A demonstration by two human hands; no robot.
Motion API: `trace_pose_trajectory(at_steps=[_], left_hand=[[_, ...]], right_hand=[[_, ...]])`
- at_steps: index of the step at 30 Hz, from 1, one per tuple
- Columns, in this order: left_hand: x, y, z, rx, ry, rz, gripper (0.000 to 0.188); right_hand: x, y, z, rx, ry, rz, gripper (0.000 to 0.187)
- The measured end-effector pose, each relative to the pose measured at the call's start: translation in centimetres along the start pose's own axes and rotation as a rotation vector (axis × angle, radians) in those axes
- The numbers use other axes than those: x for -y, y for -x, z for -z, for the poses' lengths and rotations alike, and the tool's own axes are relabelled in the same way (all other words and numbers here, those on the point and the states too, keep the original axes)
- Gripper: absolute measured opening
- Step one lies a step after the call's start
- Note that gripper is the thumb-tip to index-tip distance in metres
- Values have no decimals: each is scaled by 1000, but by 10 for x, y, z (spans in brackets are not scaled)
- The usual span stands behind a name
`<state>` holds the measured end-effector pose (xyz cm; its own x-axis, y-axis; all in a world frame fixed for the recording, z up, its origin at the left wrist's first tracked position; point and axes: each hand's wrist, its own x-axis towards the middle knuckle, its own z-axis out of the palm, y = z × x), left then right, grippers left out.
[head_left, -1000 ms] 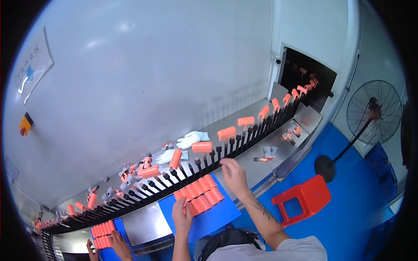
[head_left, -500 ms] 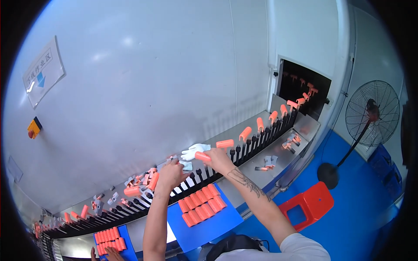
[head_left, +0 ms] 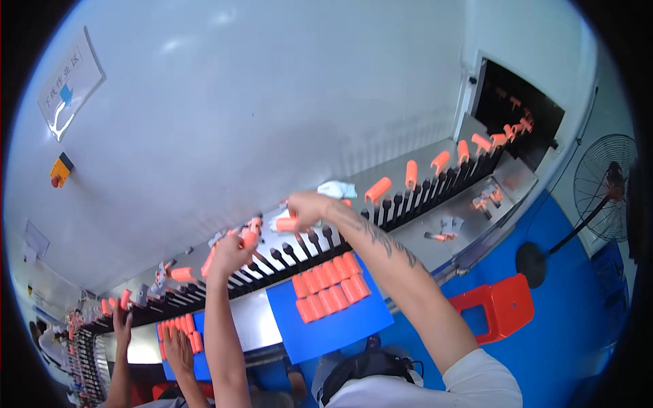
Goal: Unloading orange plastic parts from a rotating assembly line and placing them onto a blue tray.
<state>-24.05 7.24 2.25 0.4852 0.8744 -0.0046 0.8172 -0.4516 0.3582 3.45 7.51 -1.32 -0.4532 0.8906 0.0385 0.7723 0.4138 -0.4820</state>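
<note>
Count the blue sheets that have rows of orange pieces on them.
2. One sheet is at lower centre, beneath two rows of orange pieces; the other sheet is at lower left, partly covered by a co-worker's hand. More may be hidden farther left.

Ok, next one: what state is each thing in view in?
Left hand: fingers bent at an orange piece; grip unclear
Right hand: closed on another orange piece
Blue sheet: lying flat
Orange pieces on the sheet: laid in two rows
Black posts: in a row, some bare, some topped
White glove: lying down, partly hidden
Wall opening: open, dark inside
Red stool: standing
Fan: standing; spinning unclear
</note>
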Motion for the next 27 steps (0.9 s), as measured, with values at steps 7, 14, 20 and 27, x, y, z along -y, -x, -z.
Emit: trace_pose_trajectory(at_steps=[7, 14, 20, 27], left_hand=[[68, 53, 1, -481, 998, 408, 43], [139, 144, -103, -85, 284, -137, 37], [188, 97, -146, -88, 39, -290, 47], [220, 111, -183, -329, 664, 206, 38]], right_hand=[[50, 65, -16, -390, -708, -52, 36], [119, 79, -255, -380, -896, -459, 38], [157, -32, -289, -662, -260, -354, 23], [164, -80, -329, -564, 139, -418, 21]])
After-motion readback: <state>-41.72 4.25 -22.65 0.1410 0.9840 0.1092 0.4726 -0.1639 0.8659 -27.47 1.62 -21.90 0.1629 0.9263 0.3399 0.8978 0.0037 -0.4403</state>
